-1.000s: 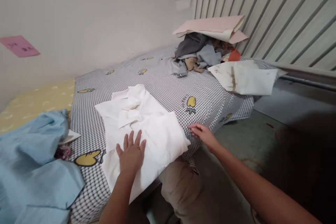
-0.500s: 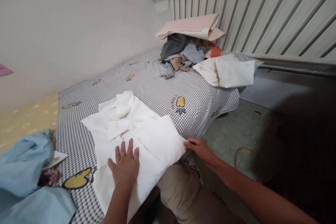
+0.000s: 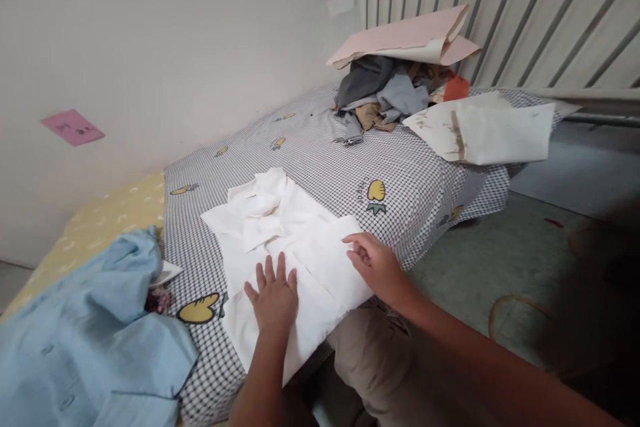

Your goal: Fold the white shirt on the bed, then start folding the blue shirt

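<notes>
A white shirt (image 3: 320,260) lies partly folded near the bed's edge, its collar end away from me and its surface creased. My left hand (image 3: 275,300) rests flat on the shirt's middle with fingers spread. Over the shirt's right side is my right hand (image 3: 377,267), its index finger stretched out and the others loosely bent. No cloth shows between those fingers; whether their tips touch the shirt is hard to tell.
A light blue garment (image 3: 100,340) lies at the left on the checked bedsheet (image 3: 310,147). A heap of clothes (image 3: 370,83) under a pink sheet (image 3: 400,37) and a stained white piece (image 3: 505,133) are at the far end. A slatted railing (image 3: 500,13) stands behind.
My right hand has let go of the shirt's right edge and moved inward over the cloth. My left hand stays flat on it. The view has turned left.
</notes>
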Demonstrator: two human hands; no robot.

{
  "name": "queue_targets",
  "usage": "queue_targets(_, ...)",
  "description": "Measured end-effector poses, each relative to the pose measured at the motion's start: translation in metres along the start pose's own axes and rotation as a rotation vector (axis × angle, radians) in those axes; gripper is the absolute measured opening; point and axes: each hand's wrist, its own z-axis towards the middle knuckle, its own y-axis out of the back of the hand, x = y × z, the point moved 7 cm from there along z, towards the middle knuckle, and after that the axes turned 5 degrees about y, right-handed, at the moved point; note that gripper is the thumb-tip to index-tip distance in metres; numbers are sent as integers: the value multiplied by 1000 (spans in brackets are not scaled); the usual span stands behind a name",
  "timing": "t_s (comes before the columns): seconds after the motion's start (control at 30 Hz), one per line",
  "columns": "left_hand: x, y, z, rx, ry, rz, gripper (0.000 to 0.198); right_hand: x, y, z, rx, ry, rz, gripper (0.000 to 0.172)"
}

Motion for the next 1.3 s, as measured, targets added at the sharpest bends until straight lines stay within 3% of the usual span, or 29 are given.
queue_targets(0.07,-1,2,-1,3,7,11,59,11,-31,14,146,-15,0,38)
queue_targets(0.17,-2,1,-1,15,7,19,60,7,-71,34,326,-102,-132,53)
queue_targets(0.27,0,-2,0,7,7,-9,60,1,-90,48,404,-141,-269,37)
queue_targets(0.37,5,-5,-1,-40,-20,-71,59,3,-92,49,402,-116,-274,5)
queue_targets(0.5,10,-3,-5,-102,-102,-146,51,10,-87,40,344,-84,-182,11)
queue_targets(0.6,12,-2,-6,-103,-116,-171,48,14,-87,41,290,-66,-71,4)
queue_targets(0.7,12,-4,-3,-78,-107,-167,49,11,-99,47,381,-90,-159,32)
queue_targets(0.73,12,-6,-2,-67,-100,-164,49,10,-102,48,419,-99,-202,34)
queue_targets(0.87,12,-8,-1,-45,-98,-182,46,15,-100,47,415,-87,-250,11)
queue_targets(1.0,13,-4,-4,-68,-99,-254,32,41,-83,39,322,44,-59,13)
queue_targets(1.13,15,-2,-4,-52,-91,-330,20,59,-94,34,457,201,210,10)
queue_targets(1.2,16,-2,-3,-48,-86,-368,19,51,-107,32,509,170,365,24)
queue_targets(1.3,18,-1,-3,-69,-85,-423,15,30,-124,31,472,135,487,50)
